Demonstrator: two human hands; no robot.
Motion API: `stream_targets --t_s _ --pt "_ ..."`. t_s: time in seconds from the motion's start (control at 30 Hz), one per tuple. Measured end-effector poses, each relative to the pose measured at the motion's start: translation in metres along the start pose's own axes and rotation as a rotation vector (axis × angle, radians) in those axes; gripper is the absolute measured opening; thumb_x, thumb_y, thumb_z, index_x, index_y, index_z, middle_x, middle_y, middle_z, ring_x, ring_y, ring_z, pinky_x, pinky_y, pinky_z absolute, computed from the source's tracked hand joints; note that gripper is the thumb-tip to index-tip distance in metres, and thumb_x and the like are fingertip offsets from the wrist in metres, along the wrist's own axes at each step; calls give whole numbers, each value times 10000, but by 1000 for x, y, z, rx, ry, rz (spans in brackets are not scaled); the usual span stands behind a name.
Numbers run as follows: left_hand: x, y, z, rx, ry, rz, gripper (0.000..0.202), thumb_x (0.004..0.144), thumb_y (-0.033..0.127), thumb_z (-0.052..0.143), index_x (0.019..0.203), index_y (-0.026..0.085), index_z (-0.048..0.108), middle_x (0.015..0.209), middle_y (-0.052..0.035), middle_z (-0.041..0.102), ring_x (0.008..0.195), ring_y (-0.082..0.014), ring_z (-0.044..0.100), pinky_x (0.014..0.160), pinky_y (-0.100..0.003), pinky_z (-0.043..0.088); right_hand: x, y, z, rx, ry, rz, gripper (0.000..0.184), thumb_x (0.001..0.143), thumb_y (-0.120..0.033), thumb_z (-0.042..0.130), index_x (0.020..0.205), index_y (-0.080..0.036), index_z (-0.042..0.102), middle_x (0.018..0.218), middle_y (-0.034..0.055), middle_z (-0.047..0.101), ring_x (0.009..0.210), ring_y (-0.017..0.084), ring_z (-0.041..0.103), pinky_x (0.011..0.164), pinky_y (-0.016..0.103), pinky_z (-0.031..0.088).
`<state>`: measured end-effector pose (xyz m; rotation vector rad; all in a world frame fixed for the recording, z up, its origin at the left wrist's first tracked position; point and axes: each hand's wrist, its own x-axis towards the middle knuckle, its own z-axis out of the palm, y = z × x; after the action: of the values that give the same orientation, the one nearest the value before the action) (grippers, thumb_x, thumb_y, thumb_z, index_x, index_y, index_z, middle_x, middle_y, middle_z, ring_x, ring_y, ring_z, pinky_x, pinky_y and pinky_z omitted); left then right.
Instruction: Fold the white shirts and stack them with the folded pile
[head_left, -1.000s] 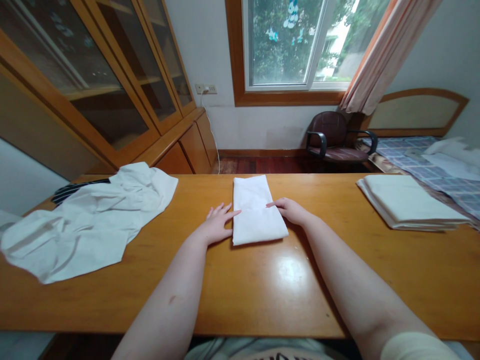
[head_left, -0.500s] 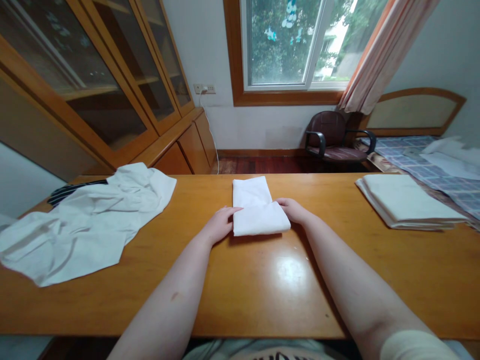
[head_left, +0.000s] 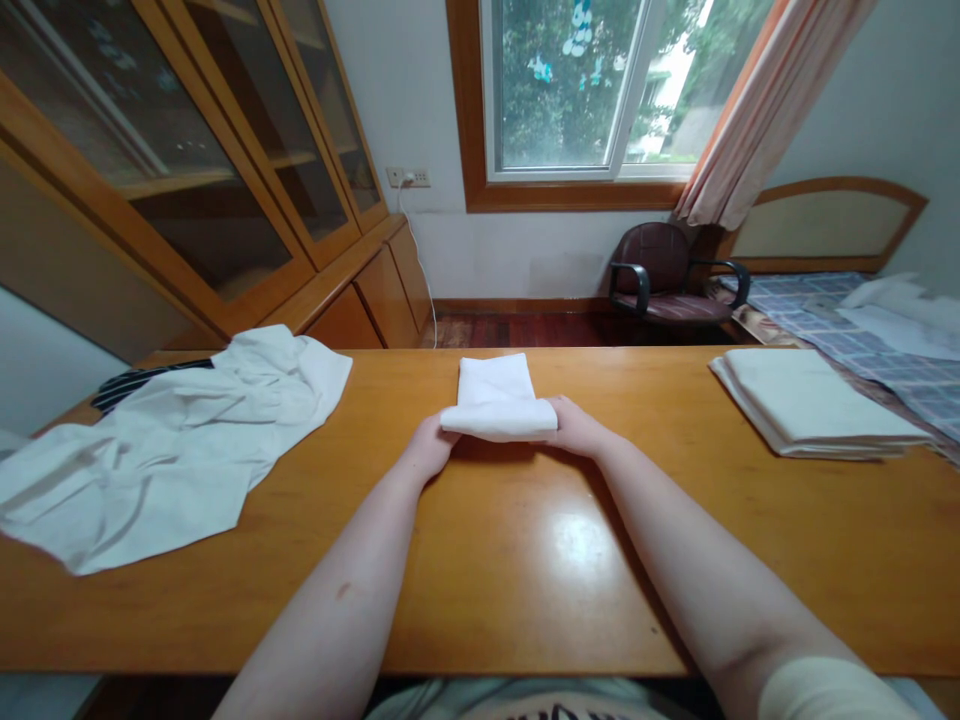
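A white folded cloth [head_left: 496,380] lies near the far edge of the wooden table, straight ahead of me. Its near part is lifted and bent over toward the window. My left hand [head_left: 433,445] grips the left end of that raised fold, its fingertips tucked out of sight beneath the cloth. At the right end, my right hand [head_left: 574,427] holds the fold in the same way, fingers partly hidden behind and under it.
The table [head_left: 480,560] spans the view. A crumpled white cloth [head_left: 187,440] and a dark striped cloth [head_left: 142,380] lie left; a folded white stack [head_left: 817,400] lies right. Beyond are a glass-door cabinet [head_left: 300,240], an armchair [head_left: 664,270] and a bed [head_left: 840,310].
The near part of the cloth has been raised and turned away from me, so its fold edge sits farther off. My left hand has moved slightly left and away; the right hand has shifted slightly left.
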<state>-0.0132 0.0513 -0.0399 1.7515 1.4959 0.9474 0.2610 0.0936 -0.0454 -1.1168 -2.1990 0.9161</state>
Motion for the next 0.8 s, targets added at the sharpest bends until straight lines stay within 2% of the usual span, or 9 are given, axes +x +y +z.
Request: stream_targets --t_s 0.03,0.1,0.2,0.3,0.37,0.43,0.57,0.7,0.8 --pt "0 0 1 -8 8 -16 392 804 440 507 998 134 656 1062 -69 685 1015 -257 598 892 -380 455 2 0 2 32 7 4 351 634 -320 729 967 -213 700 974 29 700 970 268 598 900 373 418" --pt "1 -1 2 -5 14 -43 394 803 438 510 995 126 653 1036 -76 692 991 -263 607 873 -381 464 4 2 5 84 11 -11 211 733 -311 636 891 -191 710 914 21 706 916 243 612 858 346 445" --pt "3 -3 4 29 12 -46 381 818 423 488 1005 130 644 1036 -85 688 996 -267 606 880 -379 458 7 5 6 134 20 -37 244 821 -334 527 780 -170 703 856 23 701 859 218 622 834 337 462" --pt "4 -2 6 40 20 -37 368 833 410 462 1023 144 632 1058 -81 680 1010 -262 600 885 -372 455 6 4 8 222 32 -45 231 782 -362 592 861 -168 690 904 27 700 874 221 628 842 348 471" --pt "4 0 7 40 35 -38 348 832 396 464 1015 149 628 1041 -74 683 993 -255 604 877 -369 459 5 -1 11 315 59 -38 354 685 -346 700 993 -177 660 1003 35 690 934 232 623 864 356 470" --pt "3 2 8 40 61 -19 326 826 386 477 996 151 625 1029 -72 682 980 -249 603 881 -370 457 4 -6 15 368 119 5 439 634 -331 740 1033 -175 642 1047 49 680 966 242 617 875 367 468" --pt "3 4 11 -28 109 14 314 827 382 481 1004 155 608 1039 -74 669 978 -231 600 894 -368 452 6 -11 21 333 278 163 313 713 -365 646 951 -163 660 981 63 693 934 254 621 847 384 471" --pt "3 5 15 -104 126 -7 391 744 312 595 1101 161 547 1075 -71 651 988 -216 599 893 -345 457 7 -7 22 319 269 178 305 760 -394 565 931 -157 651 948 61 692 911 255 612 827 377 463" --pt "2 7 16 -117 120 -19 404 705 268 628 1086 168 538 1076 -66 646 995 -214 595 897 -343 453 6 -4 22 309 261 163 315 790 -419 522 938 -162 630 966 53 684 921 244 600 829 354 453"
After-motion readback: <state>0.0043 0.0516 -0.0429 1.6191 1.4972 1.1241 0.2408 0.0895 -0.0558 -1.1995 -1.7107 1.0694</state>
